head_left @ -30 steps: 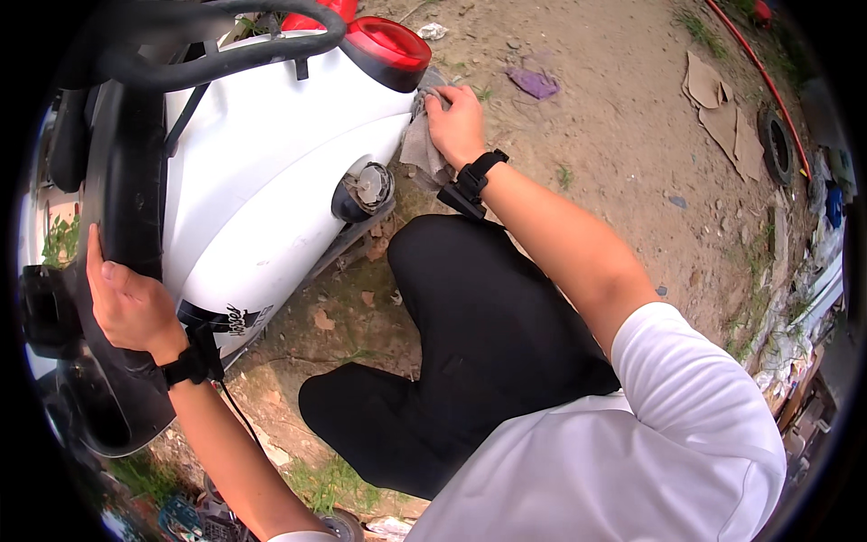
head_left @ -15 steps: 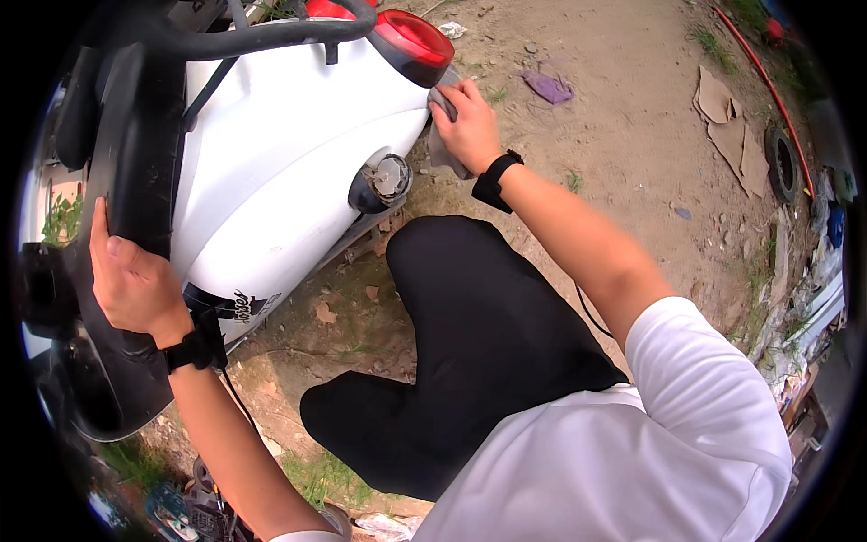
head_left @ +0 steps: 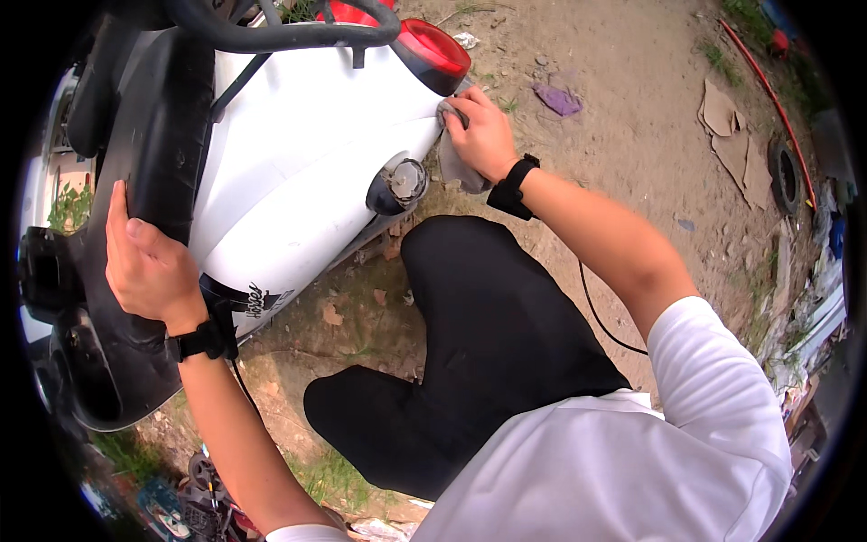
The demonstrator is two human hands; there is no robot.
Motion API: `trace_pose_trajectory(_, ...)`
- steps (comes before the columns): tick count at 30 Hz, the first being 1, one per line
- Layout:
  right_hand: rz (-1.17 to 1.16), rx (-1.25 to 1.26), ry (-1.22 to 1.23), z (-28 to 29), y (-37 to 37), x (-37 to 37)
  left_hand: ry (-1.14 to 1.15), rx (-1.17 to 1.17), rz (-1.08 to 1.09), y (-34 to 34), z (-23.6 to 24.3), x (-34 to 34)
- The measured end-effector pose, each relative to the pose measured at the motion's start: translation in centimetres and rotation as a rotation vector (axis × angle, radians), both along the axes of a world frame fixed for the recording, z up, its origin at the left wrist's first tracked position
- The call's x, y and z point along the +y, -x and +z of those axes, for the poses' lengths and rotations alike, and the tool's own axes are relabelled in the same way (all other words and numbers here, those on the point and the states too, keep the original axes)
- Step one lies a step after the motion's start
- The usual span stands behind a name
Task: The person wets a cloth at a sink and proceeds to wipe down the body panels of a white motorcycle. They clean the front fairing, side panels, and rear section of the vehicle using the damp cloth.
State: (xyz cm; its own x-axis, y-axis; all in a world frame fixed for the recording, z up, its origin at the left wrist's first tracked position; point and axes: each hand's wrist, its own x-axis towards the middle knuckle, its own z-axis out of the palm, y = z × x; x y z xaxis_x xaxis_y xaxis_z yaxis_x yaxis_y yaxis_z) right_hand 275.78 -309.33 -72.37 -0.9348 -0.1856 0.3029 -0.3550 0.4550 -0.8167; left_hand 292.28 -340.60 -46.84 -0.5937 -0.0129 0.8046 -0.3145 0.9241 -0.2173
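A white scooter (head_left: 298,163) fills the upper left, with a red taillight (head_left: 433,50), a black grab rail (head_left: 298,38) and a damaged turn signal (head_left: 406,181) on its side. My left hand (head_left: 153,262) rests on the black seat (head_left: 158,126), fingers extended, thumb slightly raised, holding nothing. My right hand (head_left: 483,135) grips a grey cloth (head_left: 461,172) against the rear edge of the white panel, below the taillight. A black wristband is on each wrist. My knees in black trousers are beside the scooter.
Bare dirt (head_left: 632,163) extends to the right, with a purple scrap (head_left: 557,99), torn cardboard (head_left: 727,144), a tyre (head_left: 784,176) and a red hose (head_left: 768,90). White plastic debris lines the far right. Metal parts (head_left: 203,497) lie at the lower left, near some grass.
The scooter appears shifted rightward in the view. My right hand, still on the cloth, has shifted right and slightly down along with the panel. My left hand stays on the seat.
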Motion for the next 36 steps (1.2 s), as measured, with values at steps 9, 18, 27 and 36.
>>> trace_pose_trajectory(9,0.115,0.24,0.0,3.4,1.3,0.8,0.0,-0.005,0.015,-0.2,0.0,-0.4)
trace_pose_trajectory(18,0.255,0.568,-0.004,5.2,2.1,-2.9,-0.058,0.017,0.034,0.0,-0.4,0.0)
trace_pose_trajectory(27,0.523,0.527,-0.273,0.7,1.0,7.3,-0.025,0.017,0.048,-0.8,-0.1,-0.6)
trace_pose_trajectory(36,0.968,1.247,-0.263,7.8,3.0,-2.3,-0.035,0.025,0.043,-0.6,-0.5,-1.2)
